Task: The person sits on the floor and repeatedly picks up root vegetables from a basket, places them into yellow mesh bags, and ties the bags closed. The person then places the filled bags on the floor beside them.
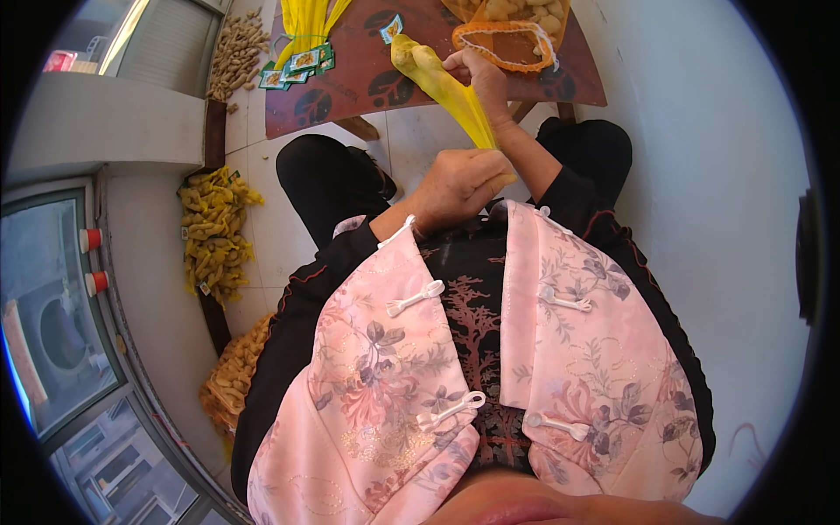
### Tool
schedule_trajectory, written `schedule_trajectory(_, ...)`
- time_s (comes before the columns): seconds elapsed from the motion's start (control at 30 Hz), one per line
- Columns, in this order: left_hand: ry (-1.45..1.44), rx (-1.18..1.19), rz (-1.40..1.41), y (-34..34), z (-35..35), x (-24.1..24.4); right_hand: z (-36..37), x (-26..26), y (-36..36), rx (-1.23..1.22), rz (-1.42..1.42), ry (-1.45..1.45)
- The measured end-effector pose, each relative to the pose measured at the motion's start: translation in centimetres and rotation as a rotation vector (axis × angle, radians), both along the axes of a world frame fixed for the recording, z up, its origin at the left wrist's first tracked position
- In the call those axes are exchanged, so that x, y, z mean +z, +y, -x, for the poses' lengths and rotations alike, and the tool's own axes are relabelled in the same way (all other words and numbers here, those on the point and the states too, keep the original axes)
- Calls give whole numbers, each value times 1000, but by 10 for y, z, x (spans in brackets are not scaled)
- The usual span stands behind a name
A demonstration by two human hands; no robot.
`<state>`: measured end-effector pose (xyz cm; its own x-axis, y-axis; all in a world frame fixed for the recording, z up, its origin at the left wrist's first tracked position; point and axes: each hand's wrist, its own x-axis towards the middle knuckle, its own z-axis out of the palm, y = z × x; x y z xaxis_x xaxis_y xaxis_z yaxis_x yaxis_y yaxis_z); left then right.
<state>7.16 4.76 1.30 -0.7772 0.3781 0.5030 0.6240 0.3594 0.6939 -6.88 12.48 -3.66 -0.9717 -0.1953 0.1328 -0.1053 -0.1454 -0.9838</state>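
Observation:
A narrow yellow mesh bag (453, 98) is stretched between my two hands over the near edge of the table. Its far end bulges with knobbly tan pieces (420, 58), which look like peanuts in the shell. My left hand (462, 184) is closed in a fist around the gathered near end of the mesh. Farther out, my right hand (482, 82) holds the bag's right side with curled fingertips, just below the bulge. The mesh looks taut. A small printed label (391, 29) shows beside the bag's filled end.
The dark red table (354, 79) bears yellow mesh bags (305, 26) with printed tags (305, 60) and an orange mesh bag (505, 46) of tan pieces. Loose pieces (236, 56), filled yellow bags (216, 233) and another orange bag (233, 374) lie left. A wall (709, 164) stands right.

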Motion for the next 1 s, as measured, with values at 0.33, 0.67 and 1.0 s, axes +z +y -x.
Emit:
schedule_trajectory(0.33,-21,-44,3,2,-2,-1,4,-16,3,-19,-408,378)
schedule_trajectory(0.67,-83,-29,-24,-3,-2,-4,6,-15,-5,-47,-429,507)
schedule_trajectory(1.0,-1007,65,-824,-86,13,-49,-17,7,12,167,-176,70)
